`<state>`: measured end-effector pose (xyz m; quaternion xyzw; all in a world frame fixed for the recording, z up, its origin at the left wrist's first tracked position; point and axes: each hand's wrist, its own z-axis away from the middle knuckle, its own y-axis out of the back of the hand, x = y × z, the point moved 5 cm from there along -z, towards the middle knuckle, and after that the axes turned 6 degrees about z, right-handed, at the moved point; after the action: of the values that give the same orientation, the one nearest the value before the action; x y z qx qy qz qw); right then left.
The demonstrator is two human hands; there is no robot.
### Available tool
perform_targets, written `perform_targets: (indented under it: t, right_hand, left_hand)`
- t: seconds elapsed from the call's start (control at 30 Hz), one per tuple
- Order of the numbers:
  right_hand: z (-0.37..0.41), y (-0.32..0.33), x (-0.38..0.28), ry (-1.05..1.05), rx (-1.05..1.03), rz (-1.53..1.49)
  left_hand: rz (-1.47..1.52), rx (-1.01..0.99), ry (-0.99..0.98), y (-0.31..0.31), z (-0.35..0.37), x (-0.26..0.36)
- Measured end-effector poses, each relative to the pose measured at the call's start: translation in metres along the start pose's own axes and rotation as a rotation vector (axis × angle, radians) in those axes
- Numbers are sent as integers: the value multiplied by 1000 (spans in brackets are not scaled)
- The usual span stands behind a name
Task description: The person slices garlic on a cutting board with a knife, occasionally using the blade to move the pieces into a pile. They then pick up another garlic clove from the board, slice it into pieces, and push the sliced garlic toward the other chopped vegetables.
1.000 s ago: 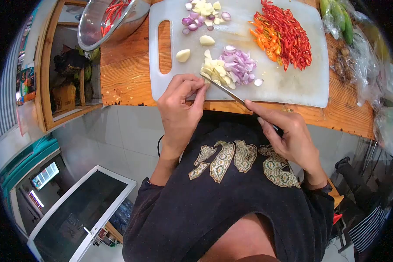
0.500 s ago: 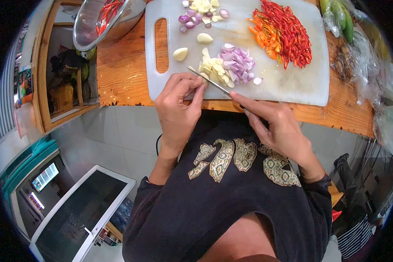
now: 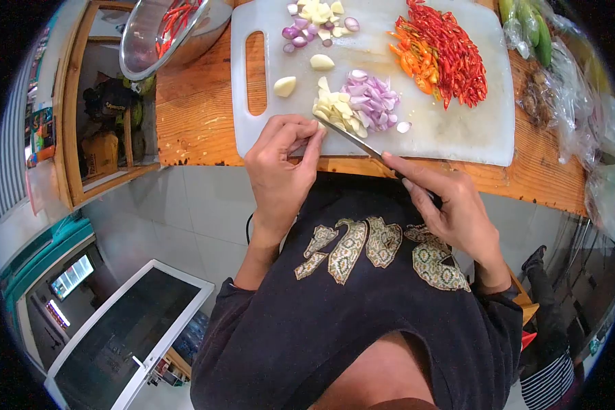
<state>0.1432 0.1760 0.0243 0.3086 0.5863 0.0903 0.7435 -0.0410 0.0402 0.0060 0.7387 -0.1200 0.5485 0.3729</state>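
Observation:
My right hand (image 3: 451, 208) grips a knife (image 3: 354, 139), its blade slanting up and left over the near edge of the white cutting board (image 3: 458, 137). The tip reaches the fingertips of my left hand (image 3: 283, 154), which pinch a small pale piece, apparently garlic (image 3: 320, 126). Just beyond the blade lie sliced garlic (image 3: 335, 109) and sliced shallots (image 3: 372, 99). Two whole cloves (image 3: 285, 86) rest left of the slices. Sliced red chilies (image 3: 458, 58) and orange ones (image 3: 420, 65) form a pile at the right.
A metal bowl (image 3: 174, 41) with red chilies stands at the back left of the wooden table (image 3: 198, 116). Shallots and garlic (image 3: 314, 20) sit at the board's far side. Plastic bags (image 3: 574, 102) and green vegetables (image 3: 543, 41) lie at the right. Another person's leg (image 3: 550, 307) shows at lower right.
My right hand has drawn the knife back, down and to the right. My left hand keeps its pinch in nearly the same place. The view has shifted slightly.

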Motion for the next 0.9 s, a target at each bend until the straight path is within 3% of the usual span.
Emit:
perform_targets:
  t: [0.07,0.17,0.27,0.77,0.9]
  right_hand:
    - [1,-2,1,122,93,16]
    - [0,2,-6,-10,-63,53]
    - [0,-1,-4,97,52,57]
    - [1,1,-7,0,-21,-6]
    - [-9,-13,-4,118,66,1]
  left_hand:
    - [7,1,-6,0,0,1]
    - [25,18,-13,0,-1,3]
    - [31,25,-10,0,-1,2]
    - [10,11,-13,1,-1,2]
    - [5,13,-23,0,-1,3]
